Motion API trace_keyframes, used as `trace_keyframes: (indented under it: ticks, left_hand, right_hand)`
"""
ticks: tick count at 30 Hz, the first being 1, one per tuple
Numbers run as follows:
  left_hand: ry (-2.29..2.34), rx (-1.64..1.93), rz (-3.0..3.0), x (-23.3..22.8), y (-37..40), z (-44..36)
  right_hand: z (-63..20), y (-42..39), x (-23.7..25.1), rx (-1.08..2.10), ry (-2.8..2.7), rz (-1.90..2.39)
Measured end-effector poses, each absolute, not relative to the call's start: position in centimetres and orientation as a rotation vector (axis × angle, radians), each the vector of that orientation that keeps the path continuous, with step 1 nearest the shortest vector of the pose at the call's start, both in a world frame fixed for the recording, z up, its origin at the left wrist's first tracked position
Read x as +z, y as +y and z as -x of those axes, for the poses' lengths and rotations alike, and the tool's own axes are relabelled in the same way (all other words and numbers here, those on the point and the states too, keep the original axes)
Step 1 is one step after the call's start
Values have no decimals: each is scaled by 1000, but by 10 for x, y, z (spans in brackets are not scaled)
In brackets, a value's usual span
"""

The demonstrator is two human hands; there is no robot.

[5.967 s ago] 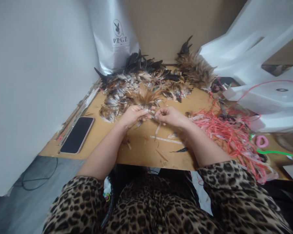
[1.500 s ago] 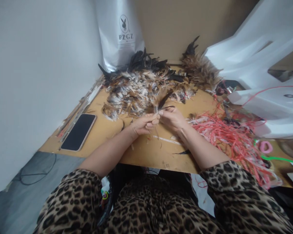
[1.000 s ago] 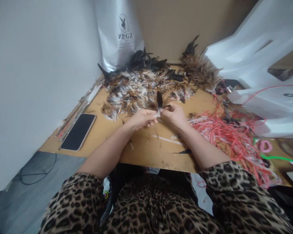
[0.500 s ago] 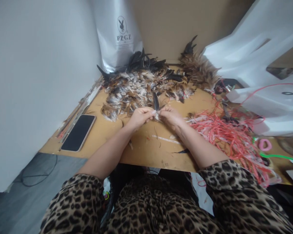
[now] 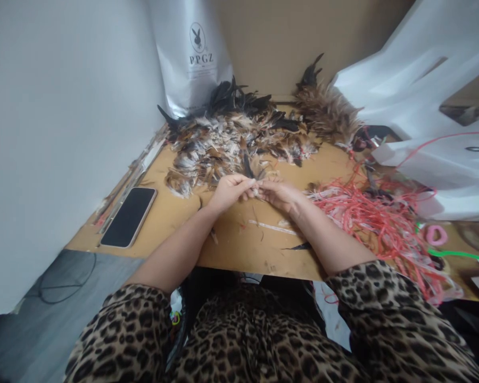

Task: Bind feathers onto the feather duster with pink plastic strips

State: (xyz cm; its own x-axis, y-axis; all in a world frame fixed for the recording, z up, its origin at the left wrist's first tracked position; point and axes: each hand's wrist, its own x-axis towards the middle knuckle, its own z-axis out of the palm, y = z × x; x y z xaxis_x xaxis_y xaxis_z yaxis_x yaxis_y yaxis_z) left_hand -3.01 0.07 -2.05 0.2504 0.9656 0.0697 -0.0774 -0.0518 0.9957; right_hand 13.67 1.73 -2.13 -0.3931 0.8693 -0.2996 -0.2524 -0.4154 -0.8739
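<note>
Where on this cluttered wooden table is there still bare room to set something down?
Bare board shows between the black phone and the left hand, and along the near edge between the forearms. The brown feather heap fills the back; tangled red plastic strings crowd the right.

Lit softly and evenly, daylight-like, brightest on the white bags [image 5: 419,90] at right. Faint shadows only beneath the hands [image 5: 255,192] on the counter [image 5: 239,239]. Strong wide-angle bending at the edges; wall [image 5: 64,133] curved. Slightly soft throughout, feathers [image 5: 231,138] smeared, no glare.
</note>
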Motion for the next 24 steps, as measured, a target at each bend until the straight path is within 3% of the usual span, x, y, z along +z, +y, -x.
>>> trace_keyframes:
  ticks: [14, 24]
  left_hand:
    - [1106, 1010, -1193, -28, 0, 22]
    - [1157, 943, -1281, -29, -3, 19]
  right_hand:
    - [-158, 13, -6, 1363, -1686, 1360]
    - [-144, 7, -5, 1367, -1666, 1261]
